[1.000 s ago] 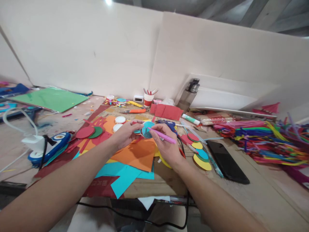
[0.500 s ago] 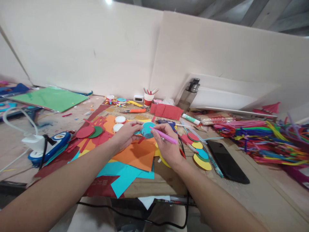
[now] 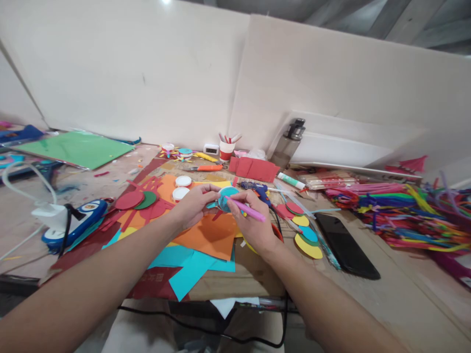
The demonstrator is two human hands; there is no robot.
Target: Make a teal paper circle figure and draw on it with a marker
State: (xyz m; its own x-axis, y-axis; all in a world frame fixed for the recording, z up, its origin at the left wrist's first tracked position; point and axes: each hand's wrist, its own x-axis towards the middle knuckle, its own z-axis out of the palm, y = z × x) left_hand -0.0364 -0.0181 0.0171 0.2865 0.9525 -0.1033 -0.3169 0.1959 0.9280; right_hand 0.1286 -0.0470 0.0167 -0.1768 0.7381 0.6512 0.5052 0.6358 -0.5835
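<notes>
My left hand (image 3: 198, 203) grips a small round piece with a blue top (image 3: 227, 195) by its left side. Closed round a pink pen (image 3: 249, 211), my right hand (image 3: 253, 215) has the pen's tip end against the blue top. Dark marks show on that blue face, too small to read. Under my hands lie an orange paper sheet (image 3: 208, 238) and blue paper (image 3: 191, 274). Left of my left hand are two white-topped round pieces (image 3: 181, 194), red paper discs (image 3: 129, 200) and a green disc (image 3: 146, 200).
A blue glue gun (image 3: 263, 192) lies just beyond my right hand. Farther right are paper discs (image 3: 308, 247), a black phone (image 3: 346, 245) and a pile of coloured pipe cleaners (image 3: 405, 211). A blue power strip (image 3: 79, 225) stands left; a pen cup (image 3: 226, 150) stands behind.
The blue-topped piece has tilted and shifted slightly right in my left hand. The pink pen has moved a little left and down, its tip still at the blue face.
</notes>
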